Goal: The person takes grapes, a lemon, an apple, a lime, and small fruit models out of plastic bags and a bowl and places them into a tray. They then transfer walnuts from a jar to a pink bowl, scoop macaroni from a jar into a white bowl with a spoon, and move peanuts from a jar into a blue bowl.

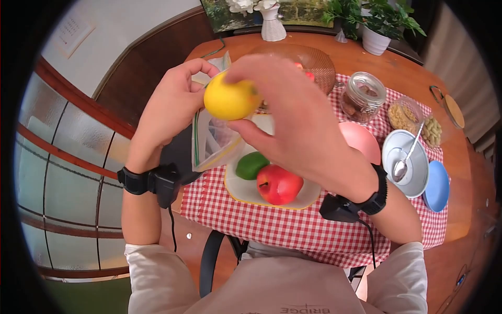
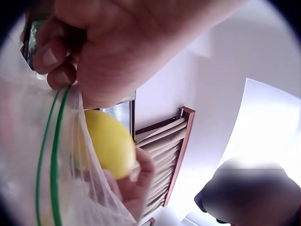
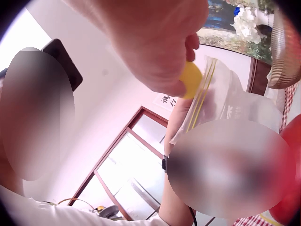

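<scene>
In the head view a yellow lemon point(image 1: 230, 97) is held between the thumb and fingers of my right hand point(image 1: 293, 115), at the mouth of a clear zip bag point(image 1: 214, 144). My left hand point(image 1: 172, 102) pinches the bag's upper edge. The left wrist view shows the lemon point(image 2: 109, 143) behind the bag's green-striped edge, partly seen through the plastic. A green fruit point(image 1: 252, 166) and a red apple point(image 1: 280, 184) lie on a yellow-rimmed tray point(image 1: 246, 197) below the hands.
To the right stand a glass jar point(image 1: 363, 97), a pink dish point(image 1: 361, 142), a metal bowl point(image 1: 391, 152) with a spoon, a blue plate point(image 1: 436, 187) and a container of yellow food point(image 1: 404, 113). A brown mesh basket point(image 1: 321, 68) sits behind the hands.
</scene>
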`<state>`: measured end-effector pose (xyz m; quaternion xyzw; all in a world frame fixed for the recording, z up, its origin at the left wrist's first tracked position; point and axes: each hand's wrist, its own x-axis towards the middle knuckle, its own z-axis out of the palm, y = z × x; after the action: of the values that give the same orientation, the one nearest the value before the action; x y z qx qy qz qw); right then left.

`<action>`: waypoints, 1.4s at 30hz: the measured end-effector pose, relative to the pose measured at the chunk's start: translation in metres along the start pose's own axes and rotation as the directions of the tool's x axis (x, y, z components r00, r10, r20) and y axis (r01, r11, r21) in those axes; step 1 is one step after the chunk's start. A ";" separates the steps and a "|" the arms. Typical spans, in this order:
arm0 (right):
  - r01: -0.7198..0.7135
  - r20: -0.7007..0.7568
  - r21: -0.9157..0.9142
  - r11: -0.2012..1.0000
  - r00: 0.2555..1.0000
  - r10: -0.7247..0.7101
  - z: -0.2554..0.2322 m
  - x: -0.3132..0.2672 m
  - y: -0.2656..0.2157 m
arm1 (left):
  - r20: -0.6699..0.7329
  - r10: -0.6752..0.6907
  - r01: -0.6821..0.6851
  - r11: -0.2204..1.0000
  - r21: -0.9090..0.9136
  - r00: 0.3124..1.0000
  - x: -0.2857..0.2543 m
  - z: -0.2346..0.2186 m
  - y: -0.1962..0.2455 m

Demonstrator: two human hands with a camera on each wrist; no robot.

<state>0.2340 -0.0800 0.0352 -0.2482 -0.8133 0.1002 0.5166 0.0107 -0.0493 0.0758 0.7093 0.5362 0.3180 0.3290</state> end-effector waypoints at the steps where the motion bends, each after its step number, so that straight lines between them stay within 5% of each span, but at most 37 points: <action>1: 0.000 0.001 -0.009 1.000 1.000 0.000 0.002 -0.002 0.003 | 0.003 0.007 -0.007 1.000 -0.005 1.000 0.000 0.001 0.004; 4: 0.127 0.020 -0.157 0.979 0.992 -0.125 0.002 -0.007 0.005 | 0.001 -0.113 0.112 0.987 -0.116 0.994 0.001 -0.007 0.001; 6: -0.037 0.068 -0.056 0.998 0.997 0.041 -0.006 -0.009 0.003 | -0.026 -0.107 0.103 0.989 -0.102 0.994 -0.001 -0.008 -0.005; 10: -0.060 0.115 -0.090 0.994 0.991 0.070 -0.025 -0.024 0.012 | -0.148 -0.072 0.069 0.997 -0.024 0.986 0.003 -0.020 -0.020; 12: -0.154 0.381 -0.112 0.982 0.906 0.186 -0.035 -0.034 0.009 | -0.233 0.012 0.002 0.998 0.060 0.972 0.003 -0.034 -0.030; 13: -0.154 0.384 -0.113 0.982 0.904 0.186 -0.035 -0.041 0.006 | -0.268 0.004 0.020 0.996 0.088 0.964 0.002 -0.043 -0.035; 16: -0.173 0.689 -0.128 0.977 0.693 0.213 -0.027 -0.063 0.000 | -0.360 0.070 0.018 0.971 0.236 0.930 -0.002 -0.072 -0.047; 19: -0.190 0.765 -0.197 0.962 0.584 0.272 -0.022 -0.075 0.000 | -0.457 0.127 0.060 0.926 0.372 0.881 -0.009 -0.091 -0.046; 22: -0.258 0.804 -0.195 0.946 0.510 0.305 -0.023 -0.068 0.008 | -0.408 0.119 0.111 0.860 0.498 0.905 -0.006 -0.100 -0.054; 25: -0.211 0.766 -0.269 0.940 0.545 0.341 -0.029 -0.061 0.014 | -0.341 0.162 0.115 0.739 0.664 0.926 -0.006 -0.072 -0.057; 27: -0.179 0.727 -0.294 0.939 0.596 0.341 -0.032 -0.062 0.023 | -0.288 0.039 0.184 0.686 0.704 0.957 -0.003 -0.047 -0.055; 30: -0.110 0.568 -0.361 0.926 0.761 0.312 -0.036 -0.065 0.034 | -0.286 0.034 0.177 0.716 0.676 0.958 0.002 -0.010 -0.059; 33: -0.071 0.554 -0.402 0.913 0.775 0.304 -0.026 -0.074 0.050 | -0.348 0.144 0.140 0.726 0.673 0.926 -0.001 0.032 -0.038; 35: -0.169 0.561 -0.352 0.921 0.750 0.352 -0.021 -0.076 0.052 | -0.304 0.409 -0.144 0.768 0.625 0.861 0.001 0.064 -0.043; 37: -0.265 0.576 -0.295 0.918 0.717 0.392 -0.016 -0.074 0.054 | -0.185 0.337 -0.266 0.907 0.325 0.923 0.000 0.098 -0.036; 39: -0.350 0.639 -0.359 0.865 0.584 0.501 -0.014 -0.070 0.058 | -0.082 0.249 -0.232 0.956 0.179 0.965 0.005 0.120 -0.032; 40: -0.351 0.638 -0.366 0.862 0.579 0.507 -0.016 -0.071 0.060 | 0.041 0.174 -0.175 0.984 0.036 0.984 0.007 0.127 -0.033; 42: -0.490 0.578 -0.218 0.844 0.632 0.516 -0.019 -0.072 0.062 | 0.030 0.187 -0.188 0.982 0.036 0.982 0.012 0.134 -0.039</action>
<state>0.2947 -0.0648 -0.0393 -0.4282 -0.8360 0.2990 0.1684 0.0993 -0.0464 -0.0328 0.7670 0.4688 0.3276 0.2909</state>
